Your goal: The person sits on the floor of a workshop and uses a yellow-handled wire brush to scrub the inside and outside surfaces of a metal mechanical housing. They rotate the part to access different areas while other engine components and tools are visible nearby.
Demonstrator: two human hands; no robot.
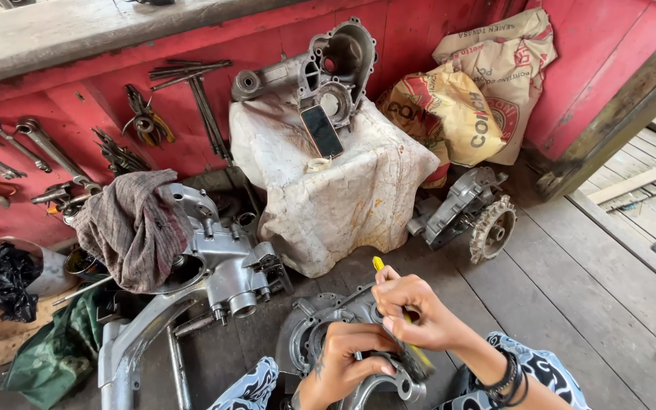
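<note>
the right hand (411,307) is closed around a yellow-handled tool (400,323), its tip pointing down into the grey engine casing (328,334) directly below. the left hand (343,364), just below and beside the right, clamps its fingers over the casing's rim to steady it. risk: if the steadying grip shifts, the tool tip may skid toward the left fingers or gouge the metal.

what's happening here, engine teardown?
A person on a wooden floor steadies a grey metal engine cover with the left hand. The right hand holds a yellow-handled tool against it. A larger engine casing under a rag lies alongside; wrenches lean on the red wall.
</note>
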